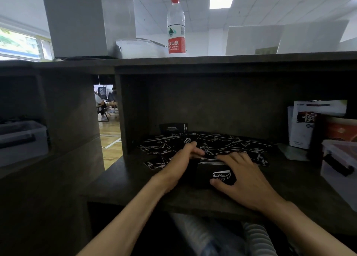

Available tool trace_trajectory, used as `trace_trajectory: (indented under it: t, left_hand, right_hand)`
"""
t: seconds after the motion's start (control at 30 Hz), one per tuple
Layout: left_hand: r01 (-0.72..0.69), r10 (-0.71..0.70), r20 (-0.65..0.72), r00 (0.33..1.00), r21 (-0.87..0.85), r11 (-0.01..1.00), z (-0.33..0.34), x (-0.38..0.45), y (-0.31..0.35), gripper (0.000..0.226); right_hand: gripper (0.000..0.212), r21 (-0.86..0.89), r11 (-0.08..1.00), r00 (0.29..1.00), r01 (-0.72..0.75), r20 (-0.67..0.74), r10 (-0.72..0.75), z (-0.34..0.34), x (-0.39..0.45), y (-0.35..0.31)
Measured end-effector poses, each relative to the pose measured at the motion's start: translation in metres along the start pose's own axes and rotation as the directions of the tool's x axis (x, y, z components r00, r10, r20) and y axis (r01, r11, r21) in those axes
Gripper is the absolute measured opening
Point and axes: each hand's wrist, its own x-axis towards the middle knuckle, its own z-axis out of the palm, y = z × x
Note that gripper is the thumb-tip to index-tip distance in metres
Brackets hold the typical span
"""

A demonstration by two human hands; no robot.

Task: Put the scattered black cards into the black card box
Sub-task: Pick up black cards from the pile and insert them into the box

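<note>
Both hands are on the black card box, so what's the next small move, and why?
Probably push the stack at the box mouth fully in, then gather more scattered cards. The right hand steadies the box; the left hand is beside the stack.

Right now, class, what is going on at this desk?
A person is gathering black cards into a black card box on a dark desk. The right hand grips the box, thumb on its printed face and fingers over a stack of cards at its opening. The left hand rests at the box's left side, fingers reaching that stack. Many scattered cards lie behind the box, so the job is unfinished. A water bottle stands on the shelf above.
</note>
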Motion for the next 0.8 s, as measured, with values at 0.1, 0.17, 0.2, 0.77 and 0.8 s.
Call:
trace_trajectory:
  t: [0.1, 0.17, 0.2, 0.77, 0.8]
  left_hand:
    - [0.175, 0.062, -0.404, 0.913, 0.523, 0.834, -0.02, 0.007, -0.015, 0.049]
    - [0.387, 0.037, -0.489, 0.871, 0.732, 0.561, -0.027, 0.004, -0.024, 0.073]
    - [0.43, 0.01, -0.496, 0.868, 0.763, 0.482, -0.028, 0.003, -0.027, 0.085]
    - [-0.294, 0.46, -0.277, 0.843, 0.48, 0.827, -0.026, -0.009, -0.02, 0.024]
    - [-0.324, 0.437, -0.195, 0.878, 0.431, 0.842, -0.02, -0.009, -0.017, 0.028]
  right_hand:
    - [0.073, 0.013, 1.0, 1.0, -0.01, -0.003, 0.01, 0.0, -0.001, 0.0]
    - [0.074, 0.014, 1.0, 1.0, -0.016, 0.012, 0.016, -0.001, -0.001, -0.001]
    - [0.074, 0.011, 1.0, 1.0, -0.019, 0.016, 0.019, -0.002, -0.001, -0.001]
    - [0.073, 0.091, 0.996, 1.0, -0.013, -0.017, 0.015, -0.002, -0.002, -0.001]
    - [0.073, 0.091, 0.996, 1.0, -0.015, -0.016, 0.016, -0.002, -0.002, -0.001]
